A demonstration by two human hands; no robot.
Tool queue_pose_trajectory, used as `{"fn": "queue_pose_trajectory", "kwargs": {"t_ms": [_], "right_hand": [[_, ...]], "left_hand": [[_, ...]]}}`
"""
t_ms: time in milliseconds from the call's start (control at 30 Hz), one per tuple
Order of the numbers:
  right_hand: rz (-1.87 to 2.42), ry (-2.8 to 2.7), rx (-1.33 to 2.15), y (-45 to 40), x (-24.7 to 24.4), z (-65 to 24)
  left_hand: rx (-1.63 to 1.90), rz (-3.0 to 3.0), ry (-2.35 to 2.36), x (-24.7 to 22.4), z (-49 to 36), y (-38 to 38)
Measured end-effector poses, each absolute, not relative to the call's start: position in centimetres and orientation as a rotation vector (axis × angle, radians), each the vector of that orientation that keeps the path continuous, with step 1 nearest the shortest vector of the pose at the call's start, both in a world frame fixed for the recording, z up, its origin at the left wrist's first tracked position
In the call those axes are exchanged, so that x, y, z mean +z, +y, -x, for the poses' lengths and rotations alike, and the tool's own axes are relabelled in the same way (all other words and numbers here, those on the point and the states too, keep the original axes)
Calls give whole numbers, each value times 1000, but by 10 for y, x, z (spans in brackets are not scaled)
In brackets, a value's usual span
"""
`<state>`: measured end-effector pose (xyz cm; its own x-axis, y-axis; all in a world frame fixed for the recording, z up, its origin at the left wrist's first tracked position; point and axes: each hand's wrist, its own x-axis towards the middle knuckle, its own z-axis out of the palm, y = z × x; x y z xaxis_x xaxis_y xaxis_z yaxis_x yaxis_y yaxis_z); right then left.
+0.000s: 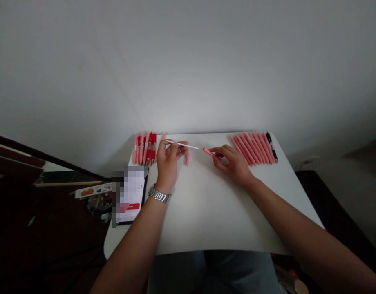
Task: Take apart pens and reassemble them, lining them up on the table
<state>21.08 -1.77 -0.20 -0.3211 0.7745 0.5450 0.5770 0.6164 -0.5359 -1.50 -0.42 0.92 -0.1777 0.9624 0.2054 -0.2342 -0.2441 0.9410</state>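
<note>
Two hands, fingers pinched closed, hold a white stick [188, 145] and a pink tube [208, 152].

So the left hand [171, 153] is pinching a thin white stick [188, 145], and the right hand [232, 161] is holding a pink tube [208, 152], ends pretty close but apart. Pink and red pens [144, 149] are sitting at the table's [203, 216] back left, a pink row [252, 149] is lying back right, and a tablet [132, 196] is resting along the left edge.
</note>
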Motion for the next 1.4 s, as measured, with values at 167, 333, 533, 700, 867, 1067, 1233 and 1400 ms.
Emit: {"fn": "queue_pose_trajectory", "kwargs": {"t_ms": [167,333,533,700,867,1067,1233,1400], "right_hand": [[1074,-2055,284,-16,-5,-212],[1047,-2061,289,-18,-2,-210],[991,-2060,290,-19,-3,-208],[976,-2039,293,-19,-3,-207],[982,-2018,308,-19,-3,-207],[968,-2005,253,-19,-1,-206],[956,-2011,223,-19,-3,-206],[918,-2023,228,-20,-2,-205]], "left_hand": [[1571,-1109,926,10,14,-7],[1522,-1131,859,8,13,-8],[1421,-1145,839,4,10,-10],[1393,-1185,870,6,9,-11],[1337,-1177,859,7,7,-12],[1328,-1147,866,5,7,-11],[1321,-1118,861,2,6,-10],[1299,-1093,825,3,7,-10]]}}
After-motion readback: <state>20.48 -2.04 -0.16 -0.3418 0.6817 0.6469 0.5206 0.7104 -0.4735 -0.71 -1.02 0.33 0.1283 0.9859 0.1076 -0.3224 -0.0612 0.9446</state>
